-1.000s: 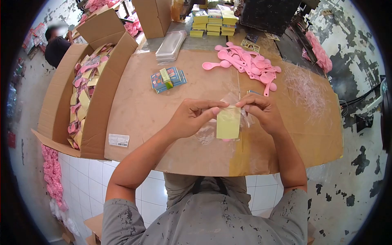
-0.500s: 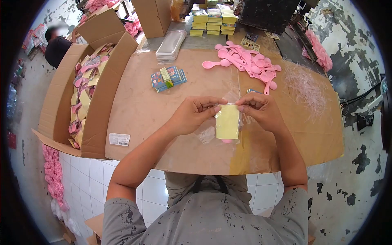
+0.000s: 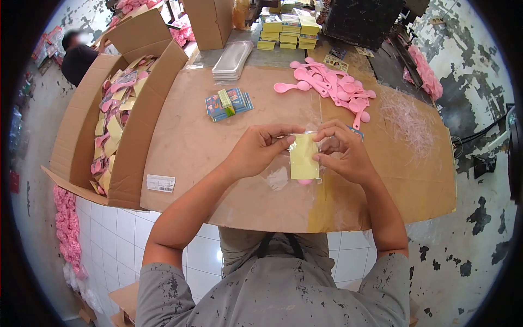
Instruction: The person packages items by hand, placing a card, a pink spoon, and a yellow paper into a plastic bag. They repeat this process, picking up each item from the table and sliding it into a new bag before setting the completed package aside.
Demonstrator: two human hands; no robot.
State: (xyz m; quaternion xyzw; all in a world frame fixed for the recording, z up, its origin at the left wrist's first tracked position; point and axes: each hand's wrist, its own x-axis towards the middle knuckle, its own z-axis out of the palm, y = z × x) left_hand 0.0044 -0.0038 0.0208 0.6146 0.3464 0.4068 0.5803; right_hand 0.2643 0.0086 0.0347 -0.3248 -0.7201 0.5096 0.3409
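Head view: 2 hands (image 3: 262,152) (image 3: 347,155) touch 1 clear packet (image 3: 320,175), 1 yellow card (image 3: 303,158) inside.

Pink rounded plastic piece (image 3: 305,182): hidden behind pale-yellow rectangular card (image 3: 304,158), except one end below the card's lower edge. Blue printed card (image 3: 356,132): partly covered by right hand (image 3: 344,152). White rectangular barcode label (image 3: 160,183), table's near left corner: print too small to read. Black boxy object (image 3: 364,22), table's far edge: cut off above. Dark-clothed person (image 3: 80,62): face blurred, lower body behind brown cardboard box (image 3: 147,125).
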